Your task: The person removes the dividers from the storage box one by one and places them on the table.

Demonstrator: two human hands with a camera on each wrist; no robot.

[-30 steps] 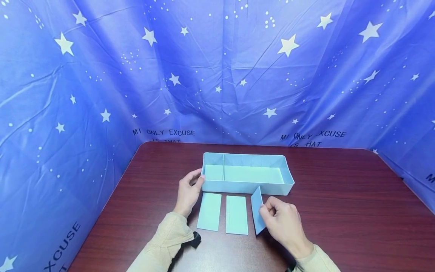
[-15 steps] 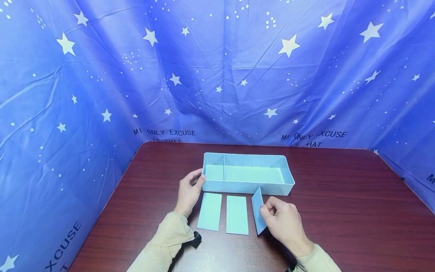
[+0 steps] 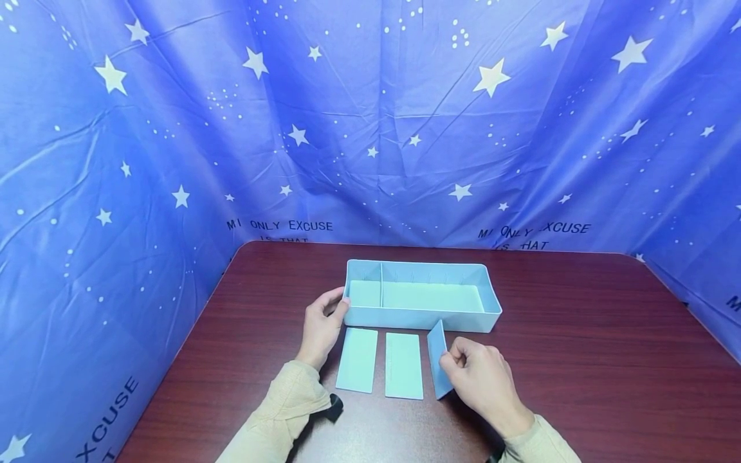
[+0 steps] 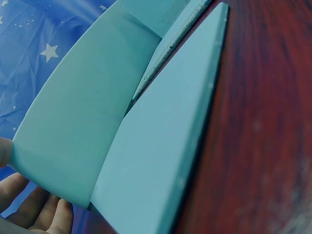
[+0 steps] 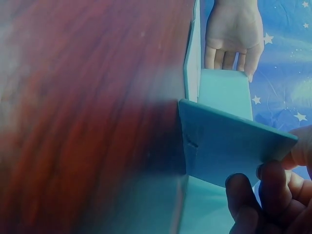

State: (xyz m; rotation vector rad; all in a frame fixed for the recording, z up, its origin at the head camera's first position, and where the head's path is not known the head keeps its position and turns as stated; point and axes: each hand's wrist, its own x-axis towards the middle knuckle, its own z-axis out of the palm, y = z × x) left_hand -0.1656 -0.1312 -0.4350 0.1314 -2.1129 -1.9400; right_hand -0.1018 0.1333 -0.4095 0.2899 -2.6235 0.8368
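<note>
A long light-blue storage box point(image 3: 417, 319) stands on the table, with one thin divider point(image 3: 381, 289) upright inside near its left end. My left hand point(image 3: 320, 328) holds the box's left end, thumb at the near corner and fingers point(image 4: 34, 207) along the outside of the end wall. A loose divider panel point(image 3: 437, 363) stands on edge in front of the box, pinched by my right hand point(image 3: 483, 379) between thumb and fingers point(image 5: 273, 185). Left of it, two similar panels lie flat side by side: a middle panel point(image 3: 404, 365) and a left panel point(image 3: 357, 360).
Under everything is a dark red wood-grain table point(image 3: 596, 341). A blue curtain point(image 3: 376, 96) with white stars hangs behind the table and along both sides. Vertical ribs line the box's inner back wall. Black straps show at both wrists.
</note>
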